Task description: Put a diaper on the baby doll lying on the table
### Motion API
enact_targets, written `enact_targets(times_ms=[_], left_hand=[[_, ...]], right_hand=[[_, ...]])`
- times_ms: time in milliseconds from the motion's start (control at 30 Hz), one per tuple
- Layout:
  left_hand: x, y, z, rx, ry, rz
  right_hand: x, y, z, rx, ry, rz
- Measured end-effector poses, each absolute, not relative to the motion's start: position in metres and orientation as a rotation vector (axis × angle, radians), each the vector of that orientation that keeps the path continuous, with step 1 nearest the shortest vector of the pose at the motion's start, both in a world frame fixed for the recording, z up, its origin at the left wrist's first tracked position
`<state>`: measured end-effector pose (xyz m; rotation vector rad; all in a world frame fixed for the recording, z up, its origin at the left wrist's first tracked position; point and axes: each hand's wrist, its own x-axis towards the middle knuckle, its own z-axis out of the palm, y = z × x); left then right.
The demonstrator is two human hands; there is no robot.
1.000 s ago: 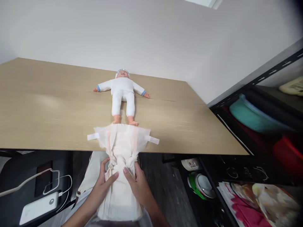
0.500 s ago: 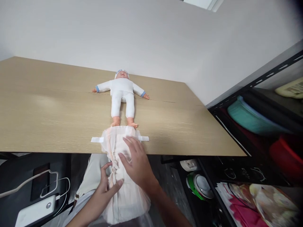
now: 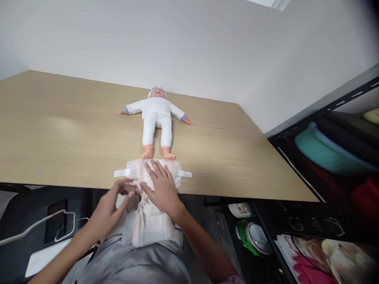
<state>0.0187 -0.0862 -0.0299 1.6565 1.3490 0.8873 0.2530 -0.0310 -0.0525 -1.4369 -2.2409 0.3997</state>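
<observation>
An unfolded diaper (image 3: 160, 223) hangs from the table's front edge down over my lap, its two white side tapes spread outward. My right hand (image 3: 162, 190) lies on its upper part with the fingers stretched flat. At its left side my left hand (image 3: 114, 201) has fingers and thumb curled together on the ruffled edge. Just beyond the diaper's top edge, a baby doll (image 3: 156, 110) in white clothes and a printed white headband lies on its back, arms spread and feet toward me.
The wooden table (image 3: 74, 146) runs back to a pale wall. To the left, a black chair (image 3: 26, 205) bears a white power bank (image 3: 44, 254) and cables. On the right, a dark shelf rack holds a teal container (image 3: 328, 150), a green-and-white round object (image 3: 251, 236) and bags.
The diaper has moved up toward the table, its lower end now nearer the edge. My left hand has gone up along its left side, and my right hand has flattened on it.
</observation>
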Motion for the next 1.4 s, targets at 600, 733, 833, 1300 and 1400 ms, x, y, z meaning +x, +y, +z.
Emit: enact_targets(times_ms=[600, 733, 833, 1300, 1400], left_hand=[[0.098, 0.156, 0.005, 2.903, 0.546, 0.157], [0.103, 0.168, -0.001, 3.063, 0.356, 0.347], [0.108, 0.175, 0.002, 3.075, 0.302, 0.480], [0.106, 0.222, 0.116, 2.432, 0.370, 0.953], [0.101, 0.225, 0.127, 2.361, 0.416, 1.006]], right_hand=[[0.253, -0.032, -0.056, -1.445, -2.229, 0.360], [0.254, -0.033, -0.053, -1.473, -2.264, 0.357], [0.256, -0.026, -0.054, -1.502, -2.281, 0.365], [0.252, 0.082, -0.054, -1.455, -2.407, 0.406], [0.252, 0.118, -0.059, -1.452, -2.398, 0.368]])
